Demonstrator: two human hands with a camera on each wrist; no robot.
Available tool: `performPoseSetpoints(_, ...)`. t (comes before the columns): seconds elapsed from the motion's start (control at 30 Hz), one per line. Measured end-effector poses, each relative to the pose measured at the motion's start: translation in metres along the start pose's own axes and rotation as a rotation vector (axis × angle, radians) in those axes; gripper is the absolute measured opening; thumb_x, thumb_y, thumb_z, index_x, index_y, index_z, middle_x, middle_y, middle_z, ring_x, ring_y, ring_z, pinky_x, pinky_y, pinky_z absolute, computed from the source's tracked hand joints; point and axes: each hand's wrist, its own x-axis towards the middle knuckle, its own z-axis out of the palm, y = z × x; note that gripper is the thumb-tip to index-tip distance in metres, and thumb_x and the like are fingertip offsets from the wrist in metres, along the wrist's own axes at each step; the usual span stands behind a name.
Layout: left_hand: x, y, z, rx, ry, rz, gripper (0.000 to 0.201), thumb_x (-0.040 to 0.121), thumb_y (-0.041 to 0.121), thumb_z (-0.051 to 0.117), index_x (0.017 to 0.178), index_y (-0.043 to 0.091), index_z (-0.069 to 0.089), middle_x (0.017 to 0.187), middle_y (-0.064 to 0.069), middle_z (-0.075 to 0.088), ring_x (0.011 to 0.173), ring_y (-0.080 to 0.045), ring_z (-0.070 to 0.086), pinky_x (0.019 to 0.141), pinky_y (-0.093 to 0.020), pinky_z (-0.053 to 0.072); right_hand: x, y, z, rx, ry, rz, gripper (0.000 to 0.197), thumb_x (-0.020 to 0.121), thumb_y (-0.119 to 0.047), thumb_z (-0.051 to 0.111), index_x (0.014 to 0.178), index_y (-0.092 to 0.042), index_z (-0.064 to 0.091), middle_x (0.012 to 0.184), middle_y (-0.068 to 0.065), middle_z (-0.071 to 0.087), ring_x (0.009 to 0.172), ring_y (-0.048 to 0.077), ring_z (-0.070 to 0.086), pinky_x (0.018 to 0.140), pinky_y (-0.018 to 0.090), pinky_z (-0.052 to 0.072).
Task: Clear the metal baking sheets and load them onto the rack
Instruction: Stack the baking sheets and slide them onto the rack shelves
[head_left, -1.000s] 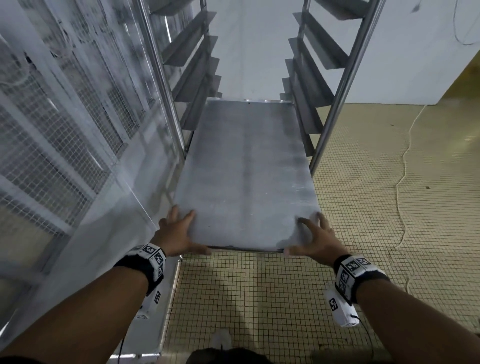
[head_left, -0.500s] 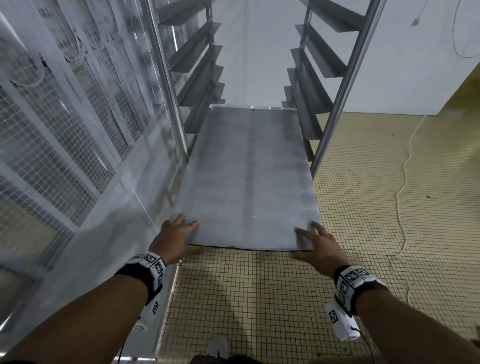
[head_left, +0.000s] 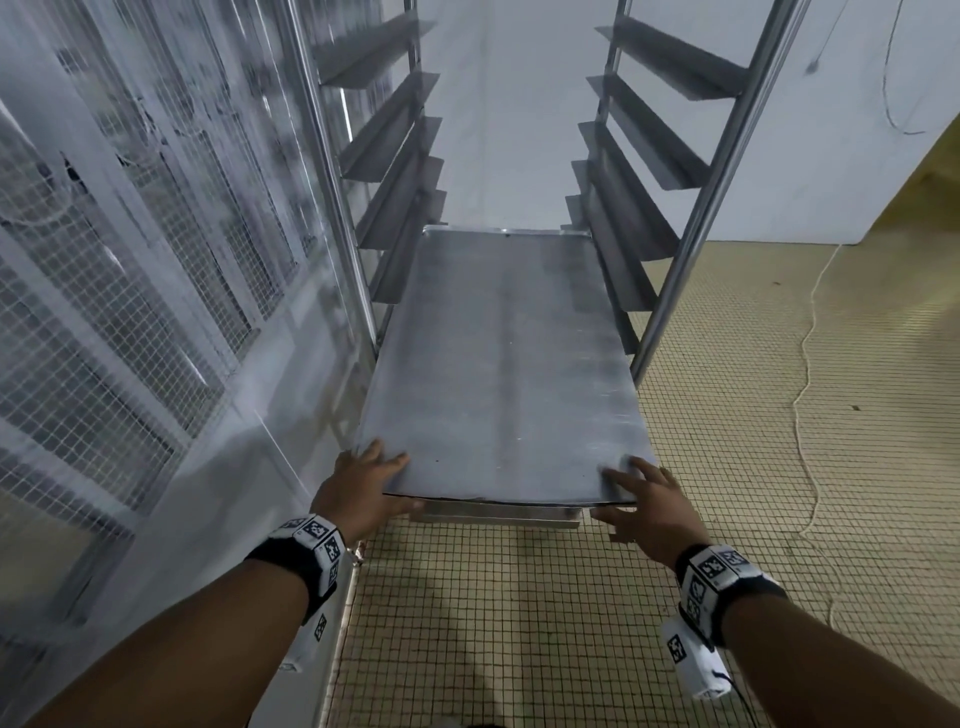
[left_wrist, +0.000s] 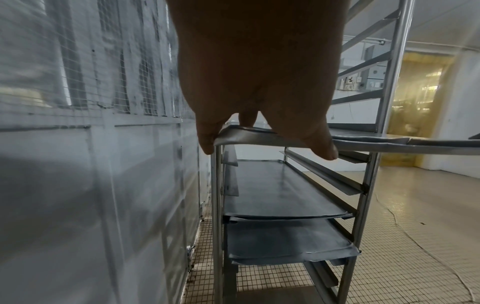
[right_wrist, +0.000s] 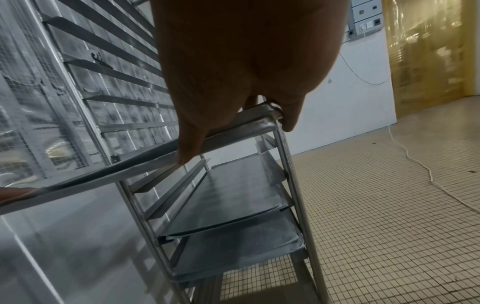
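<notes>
Sliding home, the flat grey metal baking sheet (head_left: 501, 374) is pinched at its near corners by left hand (head_left: 358, 488) and right hand (head_left: 647, 512); beyond the fingers, the steel rack's (head_left: 722, 171) runners carry it—level, even pushing is advised.

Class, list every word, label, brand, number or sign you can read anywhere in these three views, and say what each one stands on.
No readable words, brands or numbers in any view.
Left wristband: black-and-white square code markers, no letters.
Right wristband: the same kind of markers, no letters.
Wall boxes beyond the rack: too small and blurred to read.
Baking sheet: bare metal, unmarked.
</notes>
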Motion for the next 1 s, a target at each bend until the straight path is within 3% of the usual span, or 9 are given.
performPoseSetpoints(0.2,0.030,0.003,-0.011,0.040,-0.001,0.044,0.085,0.085,0.074,0.055,0.157,0.038,0.029,0.169,-0.003,0.012,0.153,-0.037,0.007,0.120,-0.053,0.026,0.024,-0.010,-0.003,-0.061,0.044,0.011,0.068,0.085,-0.066,0.058,0.147,-0.042,0.043,0.161,-0.005,0.028,0.149,0.027,0.015,0.116,0.049,0.029)
performPoseSetpoints(0.33,0.053,0.001,-0.018,0.185,0.028,0.126,0.092,0.082,0.083,0.040,0.158,0.032,0.029,0.167,-0.009,0.016,0.154,-0.035,0.002,0.122,-0.052,0.008,0.039,-0.021,-0.001,-0.132,0.086,0.033,0.065,0.090,-0.067,0.051,0.149,-0.042,0.039,0.164,-0.005,0.025,0.153,0.026,0.010,0.124,0.051,0.009)
performPoseSetpoints(0.4,0.066,0.001,-0.020,0.203,0.032,0.172,0.095,0.080,0.080,0.034,0.157,0.026,0.030,0.166,-0.010,0.016,0.155,-0.032,0.004,0.123,-0.049,0.008,0.046,-0.028,-0.001,-0.151,0.089,0.034,0.064,0.092,-0.066,0.048,0.150,-0.040,0.039,0.164,-0.005,0.025,0.154,0.022,0.011,0.124,0.053,0.003)
performPoseSetpoints(0.47,0.077,0.003,-0.018,0.200,0.041,0.228,0.086,0.089,0.069,0.044,0.157,0.019,0.030,0.167,-0.010,0.015,0.154,-0.031,0.007,0.124,-0.047,0.012,0.052,-0.037,-0.001,-0.168,0.081,0.030,0.062,0.093,-0.066,0.047,0.149,-0.040,0.039,0.164,-0.008,0.026,0.153,0.019,0.014,0.123,0.056,-0.001)
performPoseSetpoints(0.57,0.089,0.009,-0.013,0.169,0.012,0.248,0.081,0.092,0.064,0.053,0.158,0.024,0.026,0.169,-0.007,0.010,0.154,-0.036,0.003,0.125,-0.048,0.013,0.060,-0.049,0.000,-0.179,0.073,0.005,0.062,0.093,-0.065,0.050,0.149,-0.041,0.039,0.164,-0.012,0.025,0.153,0.016,0.015,0.119,0.058,-0.010)
performPoseSetpoints(0.63,0.098,0.017,-0.014,0.163,-0.035,0.252,0.086,0.088,0.068,0.057,0.158,0.030,0.025,0.169,-0.007,0.007,0.153,-0.042,-0.002,0.124,-0.053,0.010,0.068,-0.055,0.001,-0.177,0.040,-0.040,0.066,0.092,-0.064,0.051,0.151,-0.040,0.035,0.165,-0.011,0.021,0.154,0.016,0.011,0.121,0.054,-0.008)
performPoseSetpoints(0.73,0.114,0.029,-0.018,0.192,-0.083,0.260,0.092,0.082,0.073,0.061,0.157,0.035,0.024,0.169,-0.009,0.002,0.151,-0.048,-0.007,0.121,-0.060,0.004,0.084,-0.060,-0.002,-0.164,-0.013,-0.103,0.077,0.089,-0.065,0.054,0.155,-0.038,0.027,0.167,-0.009,0.014,0.154,0.017,0.005,0.125,0.047,0.005)
performPoseSetpoints(0.83,0.131,0.036,-0.028,0.191,-0.100,0.237,0.095,0.080,0.073,0.062,0.158,0.035,0.023,0.169,-0.011,0.000,0.150,-0.050,-0.009,0.120,-0.064,0.002,0.110,-0.063,-0.006,-0.168,-0.008,-0.134,0.083,0.085,-0.068,0.056,0.155,-0.037,0.026,0.167,-0.009,0.014,0.154,0.018,0.004,0.125,0.049,0.009)
performPoseSetpoints(1.0,0.169,0.047,-0.046,0.217,-0.131,0.197,0.094,0.078,0.075,0.062,0.155,0.035,0.028,0.169,-0.011,0.003,0.150,-0.049,-0.003,0.120,-0.065,0.008,0.155,-0.070,-0.015,-0.173,-0.053,-0.146,0.095,0.076,-0.081,0.052,0.155,-0.034,0.028,0.166,-0.012,0.012,0.154,0.019,0.003,0.123,0.053,0.007)
